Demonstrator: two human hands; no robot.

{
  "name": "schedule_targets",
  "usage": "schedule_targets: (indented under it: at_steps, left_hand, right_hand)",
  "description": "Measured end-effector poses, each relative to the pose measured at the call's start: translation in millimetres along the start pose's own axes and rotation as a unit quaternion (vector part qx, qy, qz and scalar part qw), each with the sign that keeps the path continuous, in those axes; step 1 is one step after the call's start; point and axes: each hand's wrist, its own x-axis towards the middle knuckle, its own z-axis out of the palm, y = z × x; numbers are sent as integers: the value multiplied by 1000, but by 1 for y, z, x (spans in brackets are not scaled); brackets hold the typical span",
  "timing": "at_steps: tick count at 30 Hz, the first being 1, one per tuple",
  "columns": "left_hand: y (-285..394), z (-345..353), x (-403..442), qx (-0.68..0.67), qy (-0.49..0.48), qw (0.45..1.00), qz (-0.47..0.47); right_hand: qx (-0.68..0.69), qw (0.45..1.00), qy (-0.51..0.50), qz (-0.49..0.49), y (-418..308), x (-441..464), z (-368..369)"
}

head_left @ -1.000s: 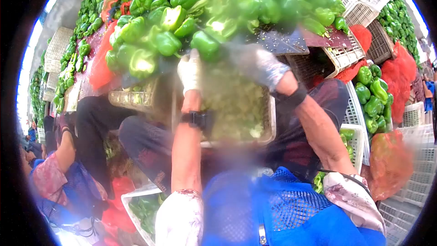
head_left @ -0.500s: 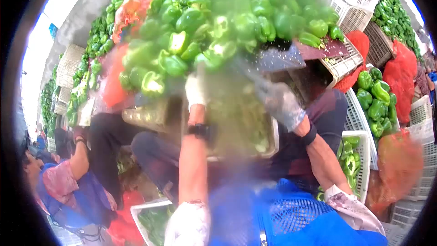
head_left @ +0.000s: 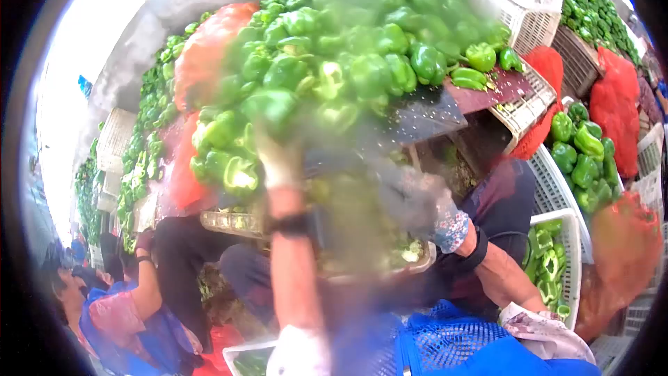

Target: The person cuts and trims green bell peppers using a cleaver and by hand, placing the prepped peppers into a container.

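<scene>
A large heap of green peppers (head_left: 327, 35) lies in front of me, some cut open with pale insides. My left hand (head_left: 280, 157), in a pale glove, reaches to the heap's near edge beside a green pepper (head_left: 270, 108); blur hides its fingers. My right hand (head_left: 417, 198), gloved with a patterned cuff, is over the right side of a crate (head_left: 417, 264) between my legs. Its fingers are smeared, and I cannot make out anything in them. Pale-green pieces lie in the crate. Past the right hand is a dark board (head_left: 424, 117) with scattered seeds.
Red mesh bags (head_left: 616, 111) and white crates (head_left: 518, 21) stand at the right. A white crate of peppers (head_left: 550, 264) sits by my right knee, with another basket of peppers (head_left: 581, 157) behind. At the left a person (head_left: 132, 313) in a blue vest sits near more peppers.
The whole view has shifted, so the heap and crate sit lower. My left hand has come up against the heap's near edge. My right hand has drawn back from the heap toward the crate's right side.
</scene>
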Motion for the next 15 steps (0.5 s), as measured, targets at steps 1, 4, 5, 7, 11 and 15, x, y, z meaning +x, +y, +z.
schedule_targets:
  at_steps: [1,4,5,7,11,15]
  left_hand:
    - [4,5,25,229,-16,963,141]
    - [-12,7,132,92,-106,979,146]
    - [-7,22,136,-67,-82,994,8]
    - [-15,51,133,-229,-23,957,-175]
    - [-72,115,80,139,-335,928,-89]
    - [-82,157,77,541,-309,780,63]
  right_hand:
    - [-6,1000,26,16,5,0,0]
    - [-10,995,91,48,23,1,-1]
    - [-2,993,106,50,31,1,-4]
    - [17,985,155,75,56,2,-10]
    - [269,905,204,260,64,10,-27]
    - [191,920,233,249,68,13,-37]
